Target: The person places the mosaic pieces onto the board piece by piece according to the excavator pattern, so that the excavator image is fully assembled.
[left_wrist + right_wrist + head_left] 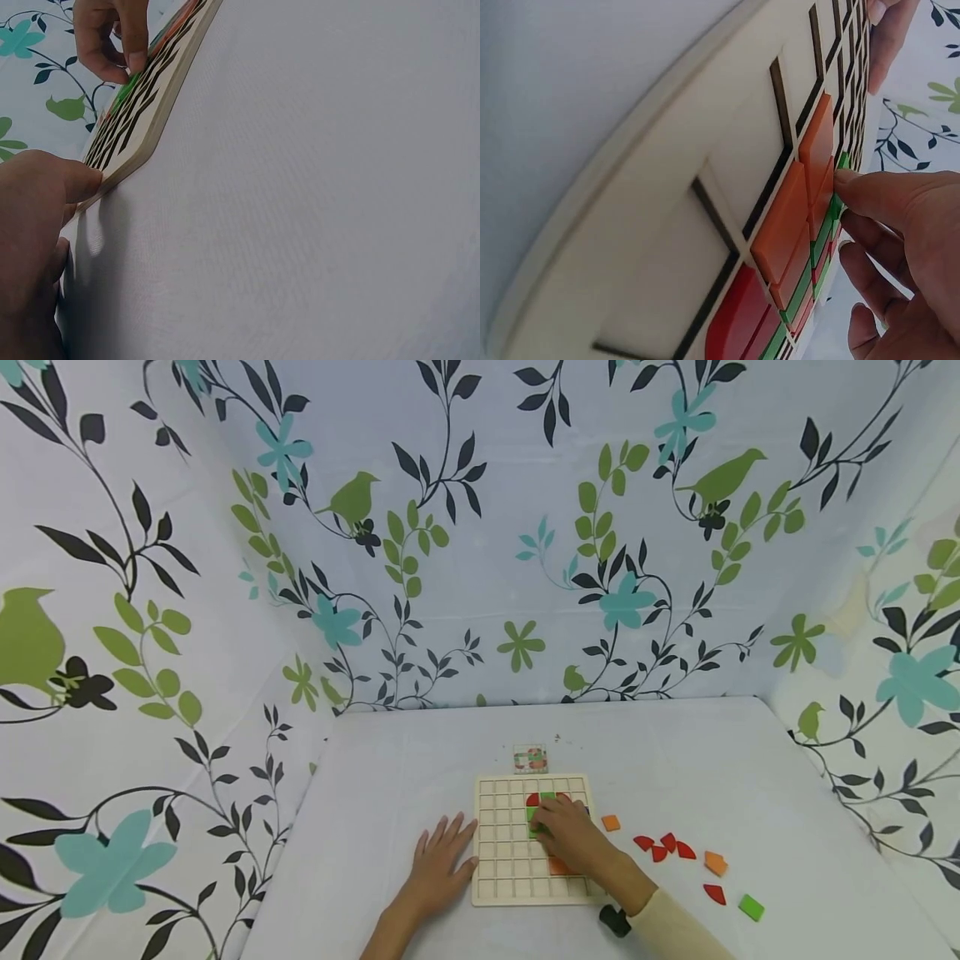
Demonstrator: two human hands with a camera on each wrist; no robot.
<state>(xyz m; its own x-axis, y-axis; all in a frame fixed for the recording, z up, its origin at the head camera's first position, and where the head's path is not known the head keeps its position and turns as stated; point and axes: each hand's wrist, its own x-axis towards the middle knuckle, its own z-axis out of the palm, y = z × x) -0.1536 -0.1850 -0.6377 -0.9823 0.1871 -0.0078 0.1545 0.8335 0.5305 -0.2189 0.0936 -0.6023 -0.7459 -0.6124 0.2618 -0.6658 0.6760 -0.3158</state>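
Observation:
A pale wooden grid board (498, 852) lies on the white table, with coloured tiles in some of its cells. My right hand (566, 833) is over the board's right half, thumb and fingertips pinching a green tile (844, 160) at the grid; the fingers partly hide it. Orange tiles (780, 225) and a red rounded tile (739, 311) sit in nearby cells. My left hand (442, 864) rests on the table at the board's left edge, fingers extended. In the left wrist view its thumb (82, 180) touches the board's edge.
A small patterned card (530, 758) lies behind the board. To the right are loose red quarter-round tiles (686, 850), orange tiles (716, 863) and a green tile (752, 907). A dark object (615, 920) is beside my right wrist. Floral cloth (480, 568) hangs behind the table.

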